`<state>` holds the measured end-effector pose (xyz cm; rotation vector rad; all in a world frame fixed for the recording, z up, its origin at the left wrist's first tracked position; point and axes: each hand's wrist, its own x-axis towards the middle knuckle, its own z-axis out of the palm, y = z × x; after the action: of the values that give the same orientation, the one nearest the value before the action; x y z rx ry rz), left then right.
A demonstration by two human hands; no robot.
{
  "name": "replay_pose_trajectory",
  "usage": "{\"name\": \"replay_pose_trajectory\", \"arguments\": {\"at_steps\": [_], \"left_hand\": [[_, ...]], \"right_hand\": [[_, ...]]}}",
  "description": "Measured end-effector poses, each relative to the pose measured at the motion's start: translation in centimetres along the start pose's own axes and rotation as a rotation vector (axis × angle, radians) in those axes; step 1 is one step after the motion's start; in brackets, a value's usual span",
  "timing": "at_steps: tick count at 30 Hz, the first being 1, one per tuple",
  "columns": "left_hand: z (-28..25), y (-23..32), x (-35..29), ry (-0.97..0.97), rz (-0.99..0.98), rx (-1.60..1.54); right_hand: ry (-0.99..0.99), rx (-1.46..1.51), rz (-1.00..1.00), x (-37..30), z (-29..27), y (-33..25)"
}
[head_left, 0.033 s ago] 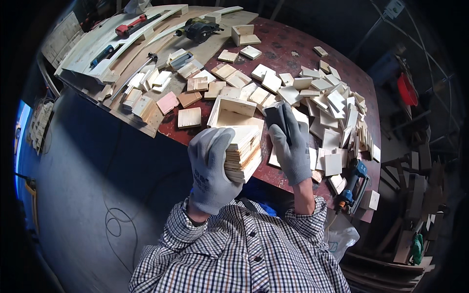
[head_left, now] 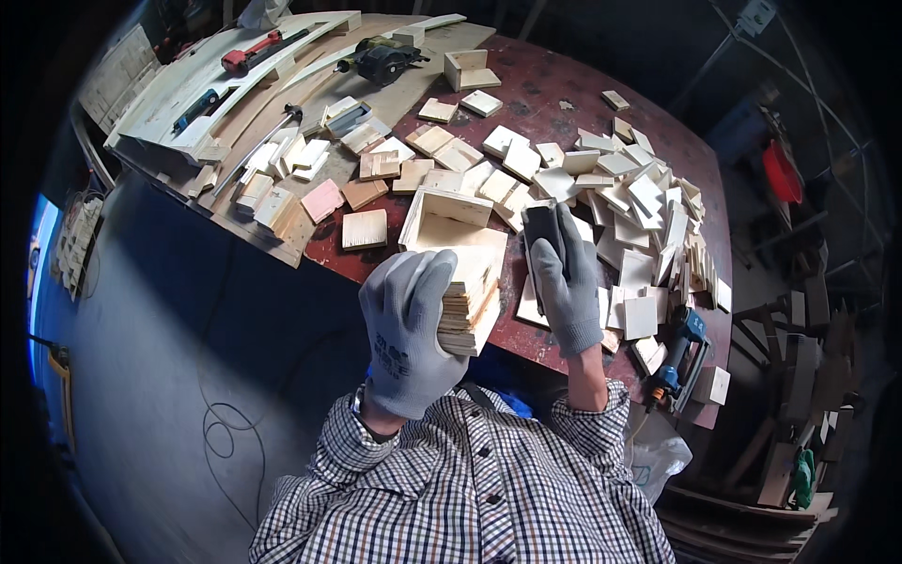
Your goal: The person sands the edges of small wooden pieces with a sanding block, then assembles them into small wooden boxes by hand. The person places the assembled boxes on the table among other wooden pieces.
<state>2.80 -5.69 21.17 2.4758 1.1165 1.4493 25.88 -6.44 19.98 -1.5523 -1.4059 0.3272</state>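
Note:
My left hand point(head_left: 406, 324), in a grey work glove, is closed around the side of a stack of small wooden boards point(head_left: 470, 315) at the table's near edge. Rough, layered edges show on the stack's right side. Just beyond it is an open wooden box point(head_left: 453, 209), its lower part hidden by the stack. My right hand point(head_left: 567, 291), gloved too, grips a dark rectangular block point(head_left: 542, 230) to the right of the stack and apart from it. Whether that is a sanding block I cannot tell.
Loose wooden pieces point(head_left: 646, 193) lie heaped across the red table point(head_left: 554, 80). A blue nail gun point(head_left: 681, 352) rests at the near right. Power tools point(head_left: 381, 61) and a red tool point(head_left: 252, 52) lie on boards at the far left. A hose point(head_left: 230, 428) coils on the floor.
My right hand has shifted slightly right with the dark block, which stands more upright. The stack in my left hand has moved and turned a little.

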Motion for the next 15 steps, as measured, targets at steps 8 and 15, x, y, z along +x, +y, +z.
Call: {"name": "replay_pose_trajectory", "arguments": {"at_steps": [8,15], "left_hand": [[-1.6,1.1,0.8,-0.183,-0.097,0.174],[-0.4,1.2,1.3,-0.24,-0.079,0.159]], "right_hand": [[-0.037,0.448,0.238,-3.6,-1.0,0.8],[-0.108,0.407,0.231,-4.4,-0.9,-2.0]]}}
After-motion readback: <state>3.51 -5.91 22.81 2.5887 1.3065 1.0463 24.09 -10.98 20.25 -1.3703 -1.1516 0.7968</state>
